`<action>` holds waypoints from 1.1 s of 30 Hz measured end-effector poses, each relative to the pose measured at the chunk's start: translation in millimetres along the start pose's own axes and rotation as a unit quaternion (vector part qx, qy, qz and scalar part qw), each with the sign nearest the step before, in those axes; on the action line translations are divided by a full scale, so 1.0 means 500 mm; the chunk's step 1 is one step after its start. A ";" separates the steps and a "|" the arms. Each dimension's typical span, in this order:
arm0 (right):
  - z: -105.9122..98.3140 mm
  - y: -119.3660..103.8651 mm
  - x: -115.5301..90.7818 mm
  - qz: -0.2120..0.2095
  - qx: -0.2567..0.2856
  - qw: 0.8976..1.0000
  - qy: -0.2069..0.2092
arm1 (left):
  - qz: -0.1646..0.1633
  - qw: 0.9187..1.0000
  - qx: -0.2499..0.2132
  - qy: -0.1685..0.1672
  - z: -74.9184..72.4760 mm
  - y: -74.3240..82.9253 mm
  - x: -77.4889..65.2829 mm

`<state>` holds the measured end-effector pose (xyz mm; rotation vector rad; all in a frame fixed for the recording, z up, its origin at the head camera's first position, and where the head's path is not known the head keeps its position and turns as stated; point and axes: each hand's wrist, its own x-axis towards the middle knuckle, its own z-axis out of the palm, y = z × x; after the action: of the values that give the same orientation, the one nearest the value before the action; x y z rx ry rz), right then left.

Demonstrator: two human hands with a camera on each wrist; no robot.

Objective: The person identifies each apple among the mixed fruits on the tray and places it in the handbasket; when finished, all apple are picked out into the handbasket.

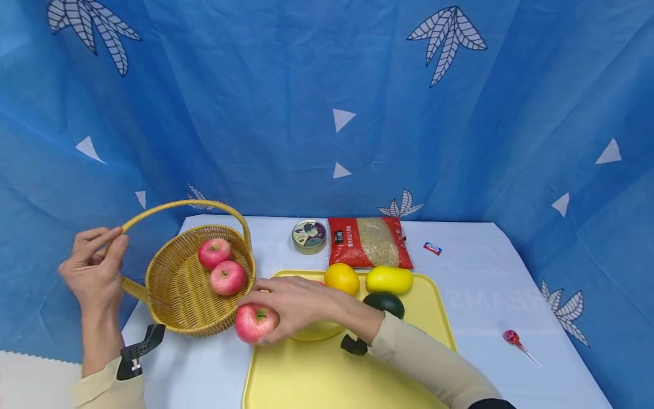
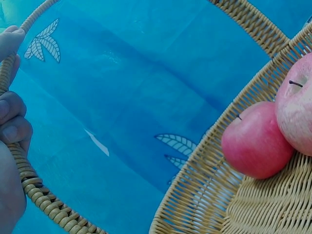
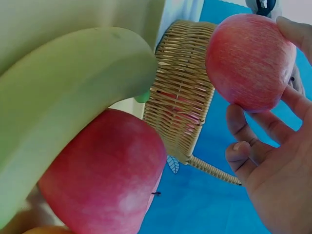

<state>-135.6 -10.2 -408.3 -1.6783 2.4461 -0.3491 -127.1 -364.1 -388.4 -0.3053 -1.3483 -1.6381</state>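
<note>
In the head view my left hand grips the arched handle of a wicker basket, which is tilted toward me. Two red apples, one farther back and one nearer, lie inside it. My right hand holds a third apple just outside the basket's right rim, above the tray's left edge. The right wrist view shows the fingertips and thumb around this apple. Closer to that camera are a banana and another apple.
On the yellow tray lie an orange, a long yellow fruit and a dark green avocado-like fruit. Behind it are a round tin and a red pasta bag. A small wrapper and a lollipop lie right.
</note>
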 end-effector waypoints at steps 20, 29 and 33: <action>-0.021 0.010 0.078 -0.002 0.023 0.999 0.025 | -0.003 1.000 -0.020 0.001 -0.001 -0.001 0.002; -0.024 0.009 0.104 0.001 0.027 0.999 0.030 | -0.007 1.000 -0.015 0.005 -0.002 -0.002 0.003; -0.024 0.011 0.113 0.007 0.045 0.998 0.032 | -0.007 1.000 -0.010 0.005 -0.002 -0.001 0.002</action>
<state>-164.0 -59.9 -398.3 -1.6381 2.4460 -0.5092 -127.6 -365.6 -388.4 -0.3008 -1.3305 -1.6637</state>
